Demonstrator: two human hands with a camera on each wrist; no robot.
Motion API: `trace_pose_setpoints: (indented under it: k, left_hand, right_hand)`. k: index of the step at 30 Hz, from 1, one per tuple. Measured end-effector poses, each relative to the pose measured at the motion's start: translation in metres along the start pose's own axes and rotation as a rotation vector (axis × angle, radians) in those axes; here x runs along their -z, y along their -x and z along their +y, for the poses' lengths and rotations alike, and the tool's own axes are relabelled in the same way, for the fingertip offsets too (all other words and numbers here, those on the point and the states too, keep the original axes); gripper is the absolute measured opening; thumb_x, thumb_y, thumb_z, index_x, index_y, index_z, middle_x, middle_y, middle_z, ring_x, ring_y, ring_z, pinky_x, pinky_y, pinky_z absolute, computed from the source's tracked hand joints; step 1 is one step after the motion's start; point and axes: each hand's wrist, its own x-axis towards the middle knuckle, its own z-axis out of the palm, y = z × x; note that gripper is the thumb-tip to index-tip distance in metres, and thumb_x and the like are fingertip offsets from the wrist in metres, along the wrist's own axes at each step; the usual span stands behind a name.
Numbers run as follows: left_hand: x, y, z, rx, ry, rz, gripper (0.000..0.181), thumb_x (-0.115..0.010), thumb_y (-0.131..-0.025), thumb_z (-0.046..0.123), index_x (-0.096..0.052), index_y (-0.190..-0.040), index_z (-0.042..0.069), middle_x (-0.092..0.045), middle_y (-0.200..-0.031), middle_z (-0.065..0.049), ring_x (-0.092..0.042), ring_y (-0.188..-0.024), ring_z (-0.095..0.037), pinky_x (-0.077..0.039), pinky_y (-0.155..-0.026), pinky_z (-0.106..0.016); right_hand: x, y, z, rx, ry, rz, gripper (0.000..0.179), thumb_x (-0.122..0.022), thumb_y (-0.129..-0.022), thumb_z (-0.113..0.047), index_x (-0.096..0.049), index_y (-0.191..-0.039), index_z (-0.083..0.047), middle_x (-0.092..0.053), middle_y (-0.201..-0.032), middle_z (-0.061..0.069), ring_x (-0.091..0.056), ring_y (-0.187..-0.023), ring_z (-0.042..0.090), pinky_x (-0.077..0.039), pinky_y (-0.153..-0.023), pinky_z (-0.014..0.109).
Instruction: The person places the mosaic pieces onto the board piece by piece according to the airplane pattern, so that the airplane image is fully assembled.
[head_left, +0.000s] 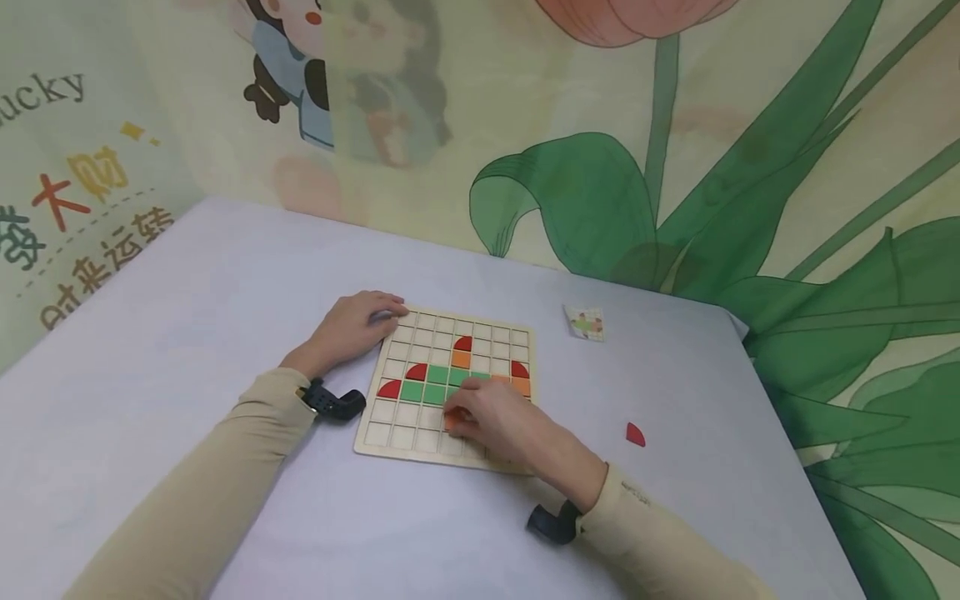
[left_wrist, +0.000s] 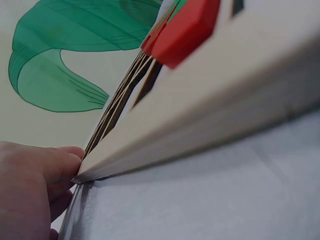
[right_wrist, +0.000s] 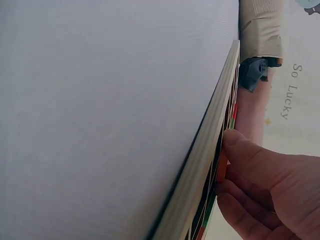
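A wooden grid puzzle board [head_left: 397,433] lies on the table with red, green and orange tiles in its cells. My left hand [head_left: 356,329] holds the board's far left corner; in the left wrist view the thumb [left_wrist: 62,165] is against that corner and the other fingers are partly hidden. Over the near middle cells, my right hand [head_left: 502,417] pinches an orange tile [right_wrist: 222,167] between thumb and fingers. The tile looks to be at the board's surface, just below the green tiles [head_left: 435,394]. This hand covers part of the board's right side.
A red quarter-round tile [head_left: 635,434] lies on the white-covered table [head_left: 300,533], right of the board. Farther back is a small pattern card [head_left: 585,323]. A printed curtain [head_left: 420,200] hangs behind the table. Both wrists wear black devices [head_left: 555,523].
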Motion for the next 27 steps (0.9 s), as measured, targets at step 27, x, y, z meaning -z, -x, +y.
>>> trace_pose_setpoints:
  k: [27]
  left_hand:
    - [0.000, 0.001, -0.001, -0.008, 0.016, 0.015, 0.030, -0.054, -0.092, 0.020, -0.065, -0.119, 0.012, -0.057, -0.135, -0.008, -0.045, -0.132, -0.031, -0.029, -0.113, -0.052]
  right_hand:
    - [0.036, 0.102, 0.069, -0.371, 0.020, -0.019, 0.031, -0.078, -0.078, -0.014, -0.072, -0.108, -0.019, -0.060, -0.114, 0.004, -0.059, -0.104, 0.020, -0.056, -0.088, 0.038]
